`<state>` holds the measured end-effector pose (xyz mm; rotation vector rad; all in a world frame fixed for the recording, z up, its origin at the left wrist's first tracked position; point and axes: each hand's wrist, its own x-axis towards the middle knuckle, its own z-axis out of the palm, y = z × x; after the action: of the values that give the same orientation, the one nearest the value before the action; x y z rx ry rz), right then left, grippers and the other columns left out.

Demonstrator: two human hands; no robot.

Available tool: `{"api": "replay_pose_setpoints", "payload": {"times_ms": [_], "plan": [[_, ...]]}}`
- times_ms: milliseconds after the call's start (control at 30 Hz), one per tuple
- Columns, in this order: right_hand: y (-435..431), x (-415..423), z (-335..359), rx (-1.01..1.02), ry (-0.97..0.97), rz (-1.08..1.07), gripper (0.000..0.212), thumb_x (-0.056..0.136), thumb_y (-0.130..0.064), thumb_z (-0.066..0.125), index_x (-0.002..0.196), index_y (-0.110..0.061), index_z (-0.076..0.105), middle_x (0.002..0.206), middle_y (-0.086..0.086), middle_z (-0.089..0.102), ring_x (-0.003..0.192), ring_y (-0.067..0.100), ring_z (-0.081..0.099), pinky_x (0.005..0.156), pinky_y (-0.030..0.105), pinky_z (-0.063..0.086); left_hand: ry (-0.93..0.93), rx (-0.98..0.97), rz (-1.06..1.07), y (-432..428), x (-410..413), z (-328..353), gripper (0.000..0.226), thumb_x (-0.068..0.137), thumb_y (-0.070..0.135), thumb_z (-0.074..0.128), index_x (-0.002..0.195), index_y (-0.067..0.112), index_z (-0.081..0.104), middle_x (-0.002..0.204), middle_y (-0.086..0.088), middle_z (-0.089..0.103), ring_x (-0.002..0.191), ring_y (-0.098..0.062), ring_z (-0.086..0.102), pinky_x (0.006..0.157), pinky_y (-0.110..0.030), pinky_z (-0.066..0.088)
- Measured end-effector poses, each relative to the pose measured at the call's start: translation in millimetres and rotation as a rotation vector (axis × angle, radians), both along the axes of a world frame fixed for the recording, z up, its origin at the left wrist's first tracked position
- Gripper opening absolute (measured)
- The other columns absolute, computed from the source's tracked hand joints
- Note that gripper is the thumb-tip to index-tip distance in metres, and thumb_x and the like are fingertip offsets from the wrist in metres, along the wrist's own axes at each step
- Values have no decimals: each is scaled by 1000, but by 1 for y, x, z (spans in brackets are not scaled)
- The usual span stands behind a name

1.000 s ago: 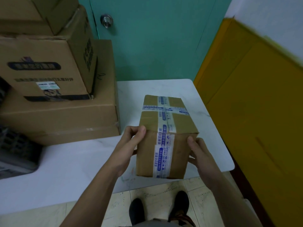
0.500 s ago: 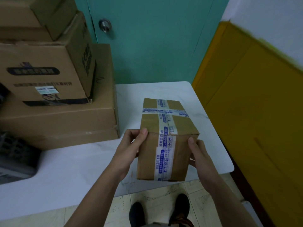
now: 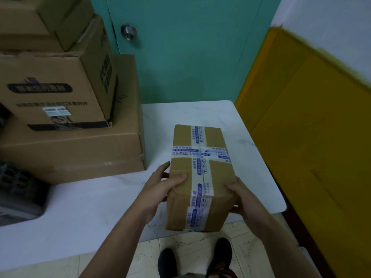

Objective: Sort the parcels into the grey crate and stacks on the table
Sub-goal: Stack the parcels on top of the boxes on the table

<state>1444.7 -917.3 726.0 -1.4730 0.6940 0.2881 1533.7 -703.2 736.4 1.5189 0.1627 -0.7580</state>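
A brown cardboard parcel [image 3: 200, 169] crossed with white and blue printed tape is held over the near right part of the white table [image 3: 96, 201]. My left hand [image 3: 160, 187] grips its near left edge, thumb on top. My right hand [image 3: 241, 197] grips its near right edge, thumb on top. Its near end overhangs the table's front edge. Whether the far end rests on the table cannot be told. The grey crate [image 3: 18, 195] shows partly at the left edge.
A stack of three larger cardboard boxes [image 3: 66, 125] fills the table's back left. A teal door [image 3: 180, 47] stands behind the table. A yellow panel [image 3: 311, 137] runs along the right side. My shoes [image 3: 166, 261] are on the tiled floor.
The parcel has tilted forward in both hands, so more of its top shows. Both hands keep their grip.
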Motion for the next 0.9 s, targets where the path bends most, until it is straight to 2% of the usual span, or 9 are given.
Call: {"api": "replay_pose_setpoints", "payload": {"times_ms": [67, 133, 233, 300, 433, 567, 700, 800, 900], "plan": [[0, -2, 0, 16, 3, 75, 64, 72, -37, 64, 134, -29, 49, 125, 2, 63, 113, 25, 61, 99, 46, 50, 27, 4, -23, 2, 1, -5, 78, 67, 27, 84, 138, 28, 51, 125, -4, 65, 106, -20, 68, 75, -29, 53], [1, -4, -2, -8, 29, 94, 67, 65, -29, 64, 131, -25, 52, 124, 3, 65, 113, 25, 61, 99, 48, 49, 49, 19, -30, 2, 1, -9, 73, 64, 22, 76, 133, 25, 53, 126, -3, 65, 110, -20, 66, 75, -30, 52], [6, -1, -8, -73, 69, 9, 45, 83, -23, 72, 124, -18, 54, 124, 4, 63, 110, 23, 60, 92, 44, 50, 55, 38, -17, 0, -2, -11, 60, 74, 19, 84, 125, 18, 53, 121, 1, 67, 102, -14, 68, 75, -32, 52], [9, 1, -9, -139, 81, -16, 37, 90, -26, 70, 122, -18, 54, 122, 2, 62, 105, 18, 60, 85, 37, 51, 46, 47, 6, -1, -2, -12, 62, 79, 18, 83, 131, 17, 49, 123, 2, 64, 100, -12, 68, 71, -30, 52], [10, 6, -7, -178, 71, 6, 45, 90, -30, 70, 130, -26, 50, 125, 1, 60, 111, 23, 60, 96, 46, 52, 43, 46, 10, -2, -1, -13, 85, 81, 23, 80, 151, 27, 31, 128, 2, 58, 106, -14, 64, 74, -32, 55], [11, 7, -5, -203, 40, 47, 55, 93, -26, 66, 142, -36, 43, 133, -1, 56, 119, 24, 55, 99, 46, 50, 13, 59, -39, -2, -2, -11, 64, 84, 29, 77, 142, 36, 49, 123, 2, 64, 104, -13, 67, 72, -29, 54], [11, 8, -6, -220, 45, 61, 59, 93, -31, 66, 145, -38, 40, 138, -2, 53, 125, 25, 52, 102, 47, 47, 11, 66, -53, -4, -1, -13, 51, 85, 36, 75, 133, 41, 56, 121, 3, 66, 104, -14, 67, 74, -31, 55], [10, 11, -6, -237, 41, 37, 48, 92, -39, 64, 136, -39, 45, 126, -5, 54, 116, 21, 53, 94, 41, 48, 42, 58, -44, -4, 1, -14, 57, 82, 44, 77, 134, 42, 54, 126, 2, 64, 110, -17, 66, 87, -43, 57], [8, 14, -5, -196, -4, -52, 31, 90, -38, 67, 115, -28, 52, 120, -1, 62, 102, 16, 62, 78, 30, 51, 46, 51, 4, -3, 1, -14, 69, 74, 49, 81, 134, 30, 54, 128, 3, 62, 110, -17, 66, 91, -52, 57]]}}
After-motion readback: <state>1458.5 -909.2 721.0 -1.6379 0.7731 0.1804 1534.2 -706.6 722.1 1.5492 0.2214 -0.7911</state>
